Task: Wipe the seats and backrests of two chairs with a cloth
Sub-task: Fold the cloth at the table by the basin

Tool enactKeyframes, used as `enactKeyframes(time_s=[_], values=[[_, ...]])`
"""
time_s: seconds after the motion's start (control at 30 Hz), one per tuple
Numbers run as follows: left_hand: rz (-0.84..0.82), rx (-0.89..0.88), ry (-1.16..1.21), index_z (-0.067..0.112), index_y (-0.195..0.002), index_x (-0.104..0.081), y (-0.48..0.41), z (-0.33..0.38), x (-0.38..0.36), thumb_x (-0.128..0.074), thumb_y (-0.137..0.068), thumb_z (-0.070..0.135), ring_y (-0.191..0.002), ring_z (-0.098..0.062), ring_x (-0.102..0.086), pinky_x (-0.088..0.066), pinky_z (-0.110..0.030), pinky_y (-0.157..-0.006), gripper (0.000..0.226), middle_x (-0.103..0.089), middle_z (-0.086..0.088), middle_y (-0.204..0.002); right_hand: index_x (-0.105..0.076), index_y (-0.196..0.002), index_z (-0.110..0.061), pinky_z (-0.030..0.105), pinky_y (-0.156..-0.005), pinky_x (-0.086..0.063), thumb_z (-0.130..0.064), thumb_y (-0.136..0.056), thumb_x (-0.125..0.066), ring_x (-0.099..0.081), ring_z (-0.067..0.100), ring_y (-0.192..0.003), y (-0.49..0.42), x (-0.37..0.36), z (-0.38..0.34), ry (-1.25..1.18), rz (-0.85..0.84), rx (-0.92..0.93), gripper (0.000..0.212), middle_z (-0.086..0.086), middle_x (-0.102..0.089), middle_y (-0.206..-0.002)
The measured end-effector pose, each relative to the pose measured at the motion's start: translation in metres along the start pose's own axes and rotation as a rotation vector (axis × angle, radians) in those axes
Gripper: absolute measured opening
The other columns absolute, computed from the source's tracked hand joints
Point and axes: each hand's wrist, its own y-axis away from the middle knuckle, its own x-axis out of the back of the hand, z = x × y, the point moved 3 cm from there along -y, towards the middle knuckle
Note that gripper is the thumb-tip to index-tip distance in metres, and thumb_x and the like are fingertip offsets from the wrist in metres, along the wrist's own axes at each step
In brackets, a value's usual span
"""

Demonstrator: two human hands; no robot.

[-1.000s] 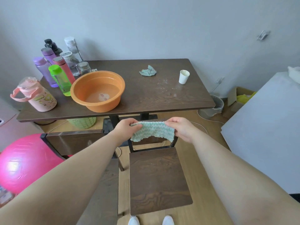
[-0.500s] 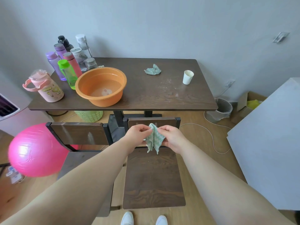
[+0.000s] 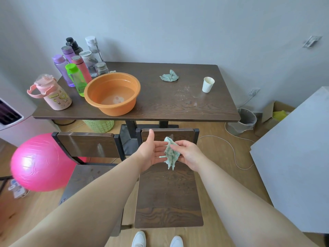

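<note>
Two hands: right hand (image 3: 190, 156) pinches the crumpled cloth (image 3: 171, 155); left hand (image 3: 151, 154), fingers straight, touches it.

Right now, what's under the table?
Under the table: a green perforated basket and black table legs. The left chair backrest and right chair backrest hide the floor behind them; the top covers the rest.

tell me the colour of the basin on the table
Orange. The basin shows plainly in the head view, the only view here.
</note>
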Motion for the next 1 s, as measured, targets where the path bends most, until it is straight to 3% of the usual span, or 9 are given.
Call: enactKeyframes(time_s=[0.23, 0.33, 0.53, 0.73, 0.9, 1.0], values=[[-0.14, 0.044, 0.055, 0.012, -0.142, -0.051, 0.001, -0.002, 0.004, -0.012, -0.084, 0.086, -0.129, -0.027, -0.055, -0.043, -0.046, -0.109, 0.102, -0.061, -0.009, -0.137, -0.059, -0.123, -0.014, 0.038, -0.084, -0.06, -0.016, -0.084, -0.078, -0.07, 0.02, -0.098, -0.003, -0.005, 0.003, 0.019, 0.032, -0.012, 0.043, 0.004, -0.067, -0.114], [-0.147, 0.059, 0.045, 0.012, -0.141, -0.052, 0.001, -0.001, 0.005, -0.011, -0.085, 0.085, -0.126, -0.025, -0.057, -0.046, -0.043, -0.105, 0.101, -0.064, -0.006, -0.133, -0.06, -0.123, -0.014, 0.04, -0.086, -0.059, -0.011, -0.086, -0.075, -0.069, 0.019, -0.1, -0.007, -0.006, 0.006, 0.043, 0.055, -0.022, 0.04, 0.003, -0.066, -0.113], [-0.133, 0.084, 0.028, 0.011, -0.139, -0.053, -0.003, -0.002, 0.008, -0.011, -0.087, 0.083, -0.131, -0.027, -0.053, -0.042, -0.046, -0.111, 0.099, -0.058, -0.01, -0.139, -0.063, -0.117, -0.017, 0.038, -0.083, -0.061, -0.009, -0.086, -0.074, -0.071, 0.017, -0.095, -0.013, -0.003, 0.012, 0.097, 0.116, -0.031, 0.034, 0.002, -0.068, -0.109], [-0.112, 0.064, -0.025, 0.015, -0.129, -0.06, -0.006, -0.001, 0.01, -0.014, -0.092, 0.078, -0.123, -0.024, -0.06, -0.044, -0.048, -0.109, 0.086, -0.067, -0.007, -0.128, -0.064, -0.113, -0.019, 0.038, -0.083, -0.061, -0.008, -0.087, -0.073, -0.071, 0.016, -0.095, -0.011, 0.002, 0.012, 0.09, 0.124, -0.026, 0.029, 0.001, -0.069, -0.108], [0.112, -0.08, -0.419, 0.018, -0.128, -0.062, -0.005, 0.001, 0.018, -0.046, -0.103, 0.046, -0.1, -0.012, -0.071, -0.055, -0.039, -0.096, 0.041, -0.075, 0.003, -0.107, -0.064, -0.116, -0.016, 0.04, -0.083, -0.061, -0.005, -0.087, -0.072, -0.071, 0.017, -0.097, -0.006, 0.004, 0.008, 0.06, 0.083, -0.026, 0.032, 0.004, -0.069, -0.11], [0.227, -0.153, -0.648, 0.023, -0.132, -0.059, -0.009, -0.003, 0.028, -0.056, -0.099, 0.038, -0.101, -0.009, -0.066, -0.057, -0.034, -0.091, 0.037, -0.067, 0.007, -0.112, -0.064, -0.119, -0.014, 0.038, -0.082, -0.061, -0.003, -0.087, -0.07, -0.07, 0.018, -0.099, -0.004, 0.004, 0.006, 0.033, 0.035, -0.038, 0.034, 0.007, -0.069, -0.112]])
